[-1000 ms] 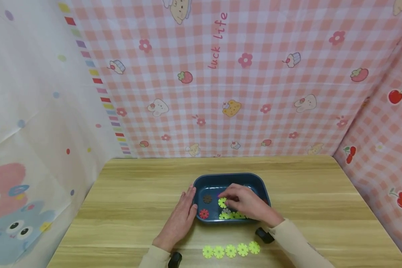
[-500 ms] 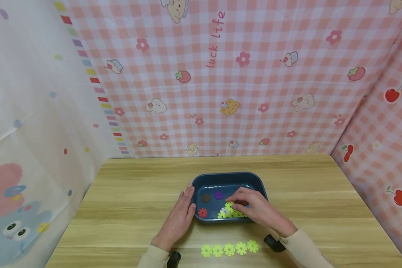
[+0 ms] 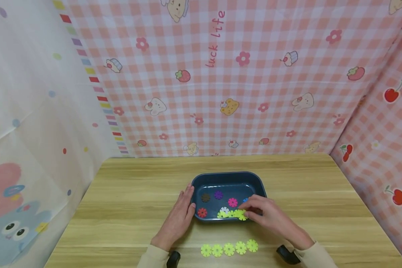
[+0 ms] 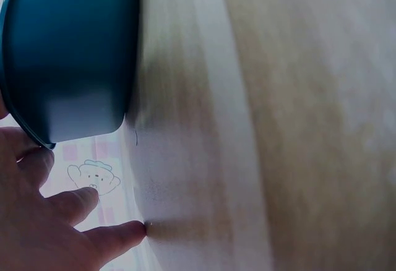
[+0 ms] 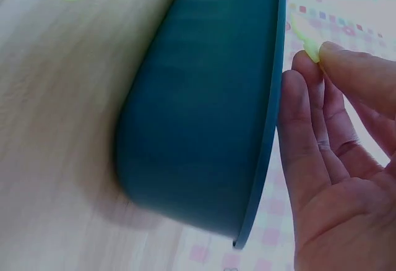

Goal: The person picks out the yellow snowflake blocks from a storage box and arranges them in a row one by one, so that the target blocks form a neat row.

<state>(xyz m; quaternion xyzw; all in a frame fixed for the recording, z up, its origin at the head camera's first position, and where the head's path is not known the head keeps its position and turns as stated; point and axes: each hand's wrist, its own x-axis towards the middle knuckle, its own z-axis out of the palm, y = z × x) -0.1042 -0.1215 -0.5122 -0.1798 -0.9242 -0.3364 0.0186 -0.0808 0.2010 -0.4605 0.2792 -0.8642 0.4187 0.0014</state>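
Note:
A dark blue tray [image 3: 234, 179] stands on the wooden table. My left hand [image 3: 175, 219] lies against its left side with fairly straight fingers; in the left wrist view some fingertips meet the tray's rim. Thumb and fingers of my right hand [image 3: 273, 216] pinch a yellow-green notched plastic disc [image 5: 310, 45] just above the tray's near right rim. Inside lie a red disc [image 3: 202, 212], a brown disc [image 3: 205, 197], a purple disc [image 3: 218, 195], a pink disc [image 3: 232, 202], a white disc [image 3: 224, 210] and more yellow-green ones. A blue disc [image 3: 246, 200] is partly hidden behind my right fingers.
Nearer the front of the table [image 3: 137, 208], several yellow-green discs [image 3: 229, 249] form a side-by-side row. A pink checked cloth [image 3: 201, 89] hangs behind the table, with further cloths at the left and right. Black straps [image 3: 287, 255] circle the wrists.
My right hand has moved right and toward the near rim, carrying the yellow-green disc and uncovering the purple and pink discs. The left hand stays at the tray's side.

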